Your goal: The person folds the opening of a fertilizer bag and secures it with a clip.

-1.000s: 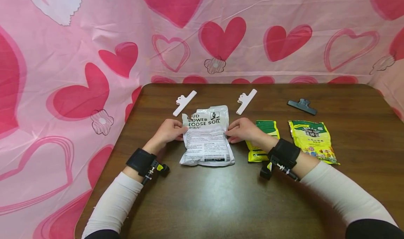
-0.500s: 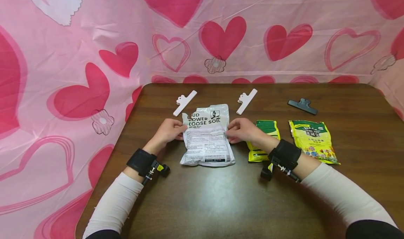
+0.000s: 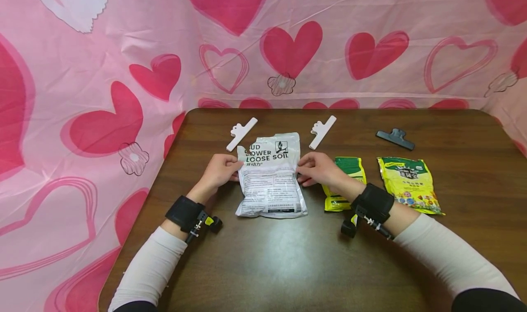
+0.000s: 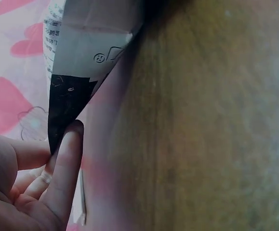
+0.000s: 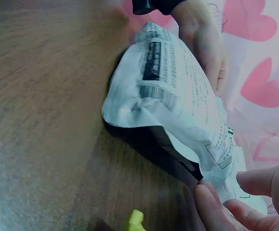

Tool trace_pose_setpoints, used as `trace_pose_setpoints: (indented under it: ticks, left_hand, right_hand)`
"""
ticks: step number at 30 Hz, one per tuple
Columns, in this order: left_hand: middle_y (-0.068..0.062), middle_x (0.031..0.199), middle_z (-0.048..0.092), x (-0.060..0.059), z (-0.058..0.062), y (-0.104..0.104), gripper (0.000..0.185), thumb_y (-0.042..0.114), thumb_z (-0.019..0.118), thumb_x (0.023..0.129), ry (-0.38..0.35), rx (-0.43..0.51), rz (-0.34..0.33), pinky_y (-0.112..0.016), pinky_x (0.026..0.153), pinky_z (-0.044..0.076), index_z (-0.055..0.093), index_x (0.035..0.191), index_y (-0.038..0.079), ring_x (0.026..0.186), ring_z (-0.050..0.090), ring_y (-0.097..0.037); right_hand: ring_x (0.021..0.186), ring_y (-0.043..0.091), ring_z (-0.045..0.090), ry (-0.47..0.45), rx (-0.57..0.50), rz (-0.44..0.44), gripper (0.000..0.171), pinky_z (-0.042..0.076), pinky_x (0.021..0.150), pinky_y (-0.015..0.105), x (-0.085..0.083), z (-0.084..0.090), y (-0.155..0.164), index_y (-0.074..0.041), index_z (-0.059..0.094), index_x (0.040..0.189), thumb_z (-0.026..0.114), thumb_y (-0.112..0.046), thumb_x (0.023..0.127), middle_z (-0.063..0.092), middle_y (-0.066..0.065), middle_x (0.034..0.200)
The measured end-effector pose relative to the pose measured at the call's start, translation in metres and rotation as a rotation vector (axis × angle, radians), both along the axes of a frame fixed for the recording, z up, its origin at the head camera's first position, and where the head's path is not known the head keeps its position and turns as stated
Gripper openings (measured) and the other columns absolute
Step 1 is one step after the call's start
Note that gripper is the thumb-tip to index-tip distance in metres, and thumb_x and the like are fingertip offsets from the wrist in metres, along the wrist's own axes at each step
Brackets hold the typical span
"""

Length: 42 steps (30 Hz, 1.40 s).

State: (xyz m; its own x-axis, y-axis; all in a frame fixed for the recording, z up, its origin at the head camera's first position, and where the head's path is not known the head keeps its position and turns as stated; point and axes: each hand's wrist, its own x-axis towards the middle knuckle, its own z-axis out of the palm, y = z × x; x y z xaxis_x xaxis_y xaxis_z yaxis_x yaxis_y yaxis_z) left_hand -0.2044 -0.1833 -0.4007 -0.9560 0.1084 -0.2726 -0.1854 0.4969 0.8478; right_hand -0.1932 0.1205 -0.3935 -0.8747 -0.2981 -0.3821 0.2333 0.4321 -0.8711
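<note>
The table has a brown wood-grain top with a sheen and rounded far corners. A pink sheet printed with red hearts hangs beyond its far and left edges. The white soil bag, a creased, filled film pouch, is left of the table's middle, nearer the far edge. Its front reads "LOOSE SOIL" in black capitals; the smaller print is illegible. The left hand pinches the bag's left side edge; the right hand pinches the right side edge. Between bag and far edge lie the left white clip and the right white clip, both straight-barred and slanted. The black clip lies toward the far right corner. Nearer the right edge are two glossy yellow-and-green packets: the flowered packet and the half-covered packet, partly behind the right forearm.
</note>
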Motion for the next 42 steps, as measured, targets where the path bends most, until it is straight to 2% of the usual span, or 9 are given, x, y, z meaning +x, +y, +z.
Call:
trace_pose_setpoints:
  ticks: [9, 18, 23, 25, 30, 36, 38, 40, 42]
  left_hand:
    - [-0.012, 0.088, 0.073, 0.003, 0.005, 0.003, 0.027, 0.019, 0.064, 0.097, 0.057, 0.011, 0.017, -0.027, 0.065, 0.059, 0.069, 0.113, -0.003, 0.063, 0.066, -0.014]
    - [-0.018, 0.095, 0.074, 0.007, 0.014, 0.005, 0.024, 0.018, 0.065, 0.096, 0.147, 0.04, 0.02, -0.029, 0.067, 0.06, 0.07, 0.111, 0.0, 0.07, 0.067, -0.019]
    - [-0.018, 0.097, 0.075, 0.01, 0.02, 0.006, 0.024, 0.018, 0.065, 0.096, 0.241, 0.038, 0.006, -0.038, 0.071, 0.061, 0.071, 0.112, 0.001, 0.074, 0.068, -0.021]
    - [-0.018, 0.097, 0.075, 0.012, 0.023, 0.007, 0.024, 0.018, 0.065, 0.096, 0.285, 0.043, 0.001, -0.041, 0.071, 0.061, 0.071, 0.111, 0.0, 0.075, 0.069, -0.02]
    - [-0.02, 0.095, 0.075, 0.015, 0.029, 0.008, 0.022, 0.016, 0.065, 0.096, 0.396, 0.05, -0.012, -0.044, 0.07, 0.06, 0.072, 0.108, -0.002, 0.072, 0.071, -0.02]
    - [-0.018, 0.087, 0.075, 0.019, 0.036, 0.006, 0.019, 0.016, 0.065, 0.096, 0.544, 0.05, -0.027, -0.041, 0.063, 0.059, 0.073, 0.103, -0.001, 0.069, 0.07, -0.035]
    - [-0.017, 0.087, 0.075, 0.02, 0.037, 0.005, 0.019, 0.017, 0.066, 0.096, 0.577, 0.052, -0.027, -0.041, 0.064, 0.059, 0.073, 0.102, 0.0, 0.071, 0.068, -0.039]
    - [-0.016, 0.088, 0.076, 0.02, 0.038, 0.004, 0.019, 0.017, 0.066, 0.095, 0.603, 0.056, -0.027, -0.041, 0.068, 0.06, 0.073, 0.102, 0.001, 0.072, 0.068, -0.037]
    - [-0.015, 0.088, 0.076, 0.021, 0.038, 0.003, 0.019, 0.018, 0.067, 0.095, 0.627, 0.052, -0.029, -0.035, 0.069, 0.06, 0.074, 0.102, 0.001, 0.071, 0.068, -0.03]
  right_hand:
    - [0.101, 0.029, 0.069, 0.072, 0.026, -0.032, 0.034, 0.057, 0.089, 0.037, 0.001, 0.001, -0.001, 0.0, 0.054, 0.124, 0.063, -0.019, 0.097, 0.065, 0.022, 0.116]
    - [0.092, 0.027, 0.069, 0.165, -0.005, -0.089, 0.025, 0.059, 0.086, 0.037, 0.004, 0.001, -0.004, -0.003, 0.053, 0.115, 0.063, -0.019, 0.098, 0.06, 0.018, 0.108]
    - [0.088, 0.029, 0.068, 0.275, 0.005, -0.099, 0.021, 0.06, 0.083, 0.038, 0.009, 0.004, -0.006, -0.004, 0.053, 0.108, 0.062, -0.02, 0.098, 0.061, 0.017, 0.101]
    - [0.084, 0.029, 0.064, 0.349, 0.029, -0.103, 0.02, 0.059, 0.078, 0.033, 0.01, 0.006, -0.006, -0.005, 0.054, 0.105, 0.063, -0.02, 0.097, 0.06, 0.015, 0.095]
    - [0.081, 0.025, 0.052, 0.514, 0.07, -0.121, 0.018, 0.042, 0.066, 0.027, 0.012, 0.01, -0.004, -0.007, 0.055, 0.099, 0.066, -0.021, 0.096, 0.058, 0.011, 0.09]
    - [0.09, 0.021, 0.057, 0.596, 0.0, -0.138, 0.018, 0.047, 0.073, 0.023, 0.016, 0.017, -0.002, -0.007, 0.056, 0.098, 0.068, -0.019, 0.094, 0.061, 0.009, 0.098]
    - [0.088, 0.02, 0.059, 0.623, -0.028, -0.136, 0.018, 0.049, 0.071, 0.021, 0.018, 0.019, -0.001, -0.006, 0.056, 0.098, 0.069, -0.017, 0.093, 0.062, 0.009, 0.098]
    - [0.084, 0.019, 0.059, 0.654, -0.05, -0.132, 0.018, 0.049, 0.069, 0.019, 0.019, 0.022, 0.0, -0.005, 0.056, 0.097, 0.069, -0.016, 0.093, 0.062, 0.009, 0.097]
    - [0.081, 0.018, 0.059, 0.685, -0.068, -0.129, 0.018, 0.049, 0.066, 0.017, 0.021, 0.025, 0.001, -0.004, 0.056, 0.097, 0.07, -0.014, 0.092, 0.063, 0.009, 0.096]
